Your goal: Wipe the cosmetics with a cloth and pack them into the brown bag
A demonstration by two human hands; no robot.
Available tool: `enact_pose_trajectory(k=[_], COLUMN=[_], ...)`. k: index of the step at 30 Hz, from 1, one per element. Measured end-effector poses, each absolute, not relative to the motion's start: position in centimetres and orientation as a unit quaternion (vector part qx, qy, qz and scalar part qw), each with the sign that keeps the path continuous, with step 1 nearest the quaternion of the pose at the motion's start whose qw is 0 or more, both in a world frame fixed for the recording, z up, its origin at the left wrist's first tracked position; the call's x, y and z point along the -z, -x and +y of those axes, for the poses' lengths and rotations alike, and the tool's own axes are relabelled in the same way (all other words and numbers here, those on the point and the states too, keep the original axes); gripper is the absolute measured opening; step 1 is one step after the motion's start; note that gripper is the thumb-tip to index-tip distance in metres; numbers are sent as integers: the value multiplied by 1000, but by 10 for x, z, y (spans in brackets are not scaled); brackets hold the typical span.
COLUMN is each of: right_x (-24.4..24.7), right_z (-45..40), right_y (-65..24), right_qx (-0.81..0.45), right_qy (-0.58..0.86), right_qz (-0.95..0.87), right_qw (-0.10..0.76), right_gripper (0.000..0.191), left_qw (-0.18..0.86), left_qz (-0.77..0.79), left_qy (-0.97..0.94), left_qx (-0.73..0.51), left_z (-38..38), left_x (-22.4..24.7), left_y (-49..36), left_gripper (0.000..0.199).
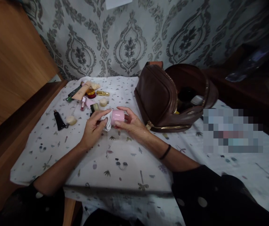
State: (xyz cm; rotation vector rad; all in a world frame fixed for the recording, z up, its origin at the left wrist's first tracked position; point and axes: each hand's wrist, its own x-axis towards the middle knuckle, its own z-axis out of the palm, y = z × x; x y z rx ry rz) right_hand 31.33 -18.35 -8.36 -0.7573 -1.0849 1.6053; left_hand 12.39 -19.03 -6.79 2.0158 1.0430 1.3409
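Over a counter point(61, 166) spread with a white printed covering, both hands meet at a glossy pink container point(118, 116), held on its side in front of the person. The left hand point(94, 127) pinches a bunched white cloth point(108, 121) between thumb and fingers, pressing it to the container's left end. The right hand point(131, 124) grips the container near its other end, the thumb on the near side and the fingers curled on the far side. A dark band point(165, 152) circles the right wrist.

Just beyond the left hand is a dark olive item point(94, 107), partly hidden by it, with a small round cream-coloured item point(103, 102) close by. Farther back to the left, a beige tube point(81, 92) lies across a dark tube point(74, 93) with a green end, beside a red jar point(91, 93) with a gold rim and a gold tube point(103, 93). A small pinkish tube point(83, 103) lies nearer. To the left, a black tube point(59, 120) sits near another round cream-coloured item point(71, 120).

To the right, a brown bag point(158, 94) stands unzipped, with a white item point(196, 100) showing inside. A patterned grey backdrop point(129, 44) rises behind the counter.
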Motion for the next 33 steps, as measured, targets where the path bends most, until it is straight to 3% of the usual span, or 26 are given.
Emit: enact_pose_trajectory(k=[10, 15, 21, 33], right_x=[77, 76, 78, 79], right_z=[-181, -181, -183, -184], right_y=[-317, -321, -319, -314], right_qx=[-732, -754, -726, -542], right_qy=[254, 247, 257, 358], right_qz=[-354, -367, -393, -488], right_qw=[523, 486, 502, 583], right_gripper=[43, 46, 52, 64], left_qw=[235, 277, 421, 457], left_qz=[388, 419, 428, 411], left_qy=[-752, -717, -673, -662], left_qx=[-479, -482, -432, -428], left_z=[-187, -182, -186, -191], left_x=[71, 77, 78, 77], left_y=[-122, -121, -128, -134], left_gripper=[33, 35, 37, 29])
